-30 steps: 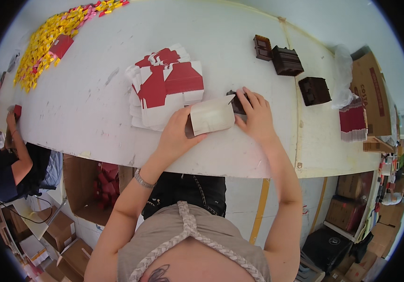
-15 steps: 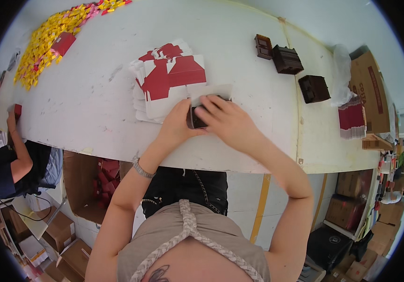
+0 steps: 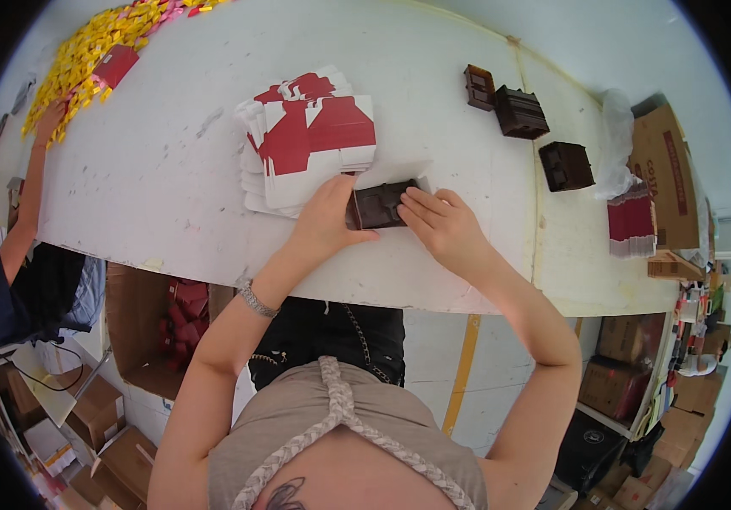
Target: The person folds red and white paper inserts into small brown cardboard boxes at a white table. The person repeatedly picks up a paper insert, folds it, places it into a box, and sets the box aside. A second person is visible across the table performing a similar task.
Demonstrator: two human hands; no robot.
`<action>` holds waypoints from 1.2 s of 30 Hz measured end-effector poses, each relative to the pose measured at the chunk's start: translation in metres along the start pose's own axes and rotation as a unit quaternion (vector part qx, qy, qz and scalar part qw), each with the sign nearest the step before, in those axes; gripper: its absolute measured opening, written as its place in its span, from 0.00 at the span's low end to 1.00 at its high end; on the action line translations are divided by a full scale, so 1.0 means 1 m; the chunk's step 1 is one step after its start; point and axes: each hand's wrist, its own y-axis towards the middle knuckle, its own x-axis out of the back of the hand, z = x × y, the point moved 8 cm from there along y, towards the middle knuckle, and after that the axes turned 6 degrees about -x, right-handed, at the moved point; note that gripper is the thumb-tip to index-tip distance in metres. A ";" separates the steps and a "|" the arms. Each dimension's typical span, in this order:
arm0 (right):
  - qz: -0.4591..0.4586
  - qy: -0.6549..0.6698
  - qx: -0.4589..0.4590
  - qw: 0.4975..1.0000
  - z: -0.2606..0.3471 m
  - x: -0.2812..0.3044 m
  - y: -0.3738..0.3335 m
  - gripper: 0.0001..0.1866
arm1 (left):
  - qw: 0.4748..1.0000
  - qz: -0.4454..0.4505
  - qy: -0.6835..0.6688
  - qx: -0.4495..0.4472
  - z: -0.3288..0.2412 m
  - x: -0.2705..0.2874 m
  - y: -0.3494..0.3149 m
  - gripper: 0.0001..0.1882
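Note:
A small carton (image 3: 393, 173) stands before me at the table's front, its white flap raised on the far side. Inside it sits a dark brown plastic tray (image 3: 377, 204). My left hand (image 3: 326, 216) is closed round the carton's left end, thumb along the near side. At the right end, the fingers of my right hand (image 3: 444, 228) are pressed together on the edge of the tray and carton; the fingertips partly cover that corner. Just beyond my left hand lies a stack of flat red and white carton blanks (image 3: 308, 136).
Several brown plastic trays (image 3: 521, 112) stand at the far right, near a clear plastic bag (image 3: 615, 144) and a cardboard box (image 3: 665, 170). Yellow wrapped pieces (image 3: 98, 42) heap at the far left, by a co-worker's arm (image 3: 32, 183). Below the table, an open box (image 3: 140, 340) holds red cartons.
My right hand has moved from over the tray to its right end, uncovering it. The left hand keeps its hold. At the far left, the co-worker's hand has reached out to the yellow heap.

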 end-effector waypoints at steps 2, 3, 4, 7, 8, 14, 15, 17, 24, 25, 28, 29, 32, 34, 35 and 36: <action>0.034 -0.016 -0.042 0.998 0.004 0.010 -0.001 0.15 | 1.000 -0.001 0.011 0.003 0.000 -0.001 -0.002 0.42; 0.050 -0.026 -0.063 0.996 0.007 0.016 -0.003 0.15 | 1.000 -0.014 0.014 0.000 -0.001 -0.002 -0.003 0.42; 0.038 0.000 -0.078 0.996 0.011 0.019 -0.004 0.16 | 0.999 -0.026 0.019 -0.002 -0.001 -0.001 -0.005 0.42; 0.022 0.038 -0.123 0.991 0.019 0.014 -0.001 0.16 | 0.997 -0.046 0.047 -0.030 -0.003 -0.001 -0.008 0.41; 0.025 0.027 -0.137 0.990 0.017 0.001 0.001 0.16 | 0.998 -0.044 0.042 -0.032 -0.005 -0.003 -0.007 0.42; -0.049 -0.021 -0.151 0.987 0.038 0.027 0.035 0.13 | 0.997 -0.061 0.000 -0.048 -0.020 0.021 -0.013 0.41; -0.085 0.010 -0.166 0.982 0.040 0.046 0.042 0.12 | 0.994 -0.102 -0.026 -0.032 -0.026 0.039 -0.015 0.41; -0.176 0.078 -0.188 0.963 0.029 0.063 0.044 0.13 | 0.977 -0.207 -0.033 -0.030 -0.029 0.089 -0.011 0.40; -0.092 0.249 -0.520 0.812 -0.063 -0.072 0.062 0.25 | 0.856 -0.346 0.383 0.003 -0.002 0.236 -0.011 0.50; -0.101 0.292 -0.524 0.794 -0.065 -0.075 0.058 0.26 | 0.904 -0.288 0.315 0.010 -0.005 0.205 -0.020 0.46; -0.103 0.294 -0.541 0.781 -0.071 -0.066 0.047 0.25 | 0.969 -0.197 0.139 0.059 0.001 0.132 -0.037 0.35; -0.098 0.273 -0.548 0.784 -0.072 -0.062 0.044 0.25 | 0.977 -0.179 0.087 0.074 0.003 0.118 -0.037 0.33; -0.177 0.152 -0.519 0.822 -0.069 -0.046 0.034 0.22 | 0.981 -0.181 0.005 0.064 0.000 0.093 -0.020 0.30; -0.178 0.051 -0.506 0.843 -0.063 -0.033 0.035 0.20 | 0.982 -0.181 0.030 0.054 -0.001 0.084 -0.009 0.31; -0.178 0.000 -0.497 0.850 -0.058 -0.025 0.036 0.19 | 0.981 -0.182 0.042 0.049 -0.001 0.079 -0.004 0.32; -0.200 0.117 -0.498 0.836 -0.053 -0.021 0.035 0.18 | 0.975 -0.211 -0.014 0.065 0.006 0.077 -0.004 0.33</action>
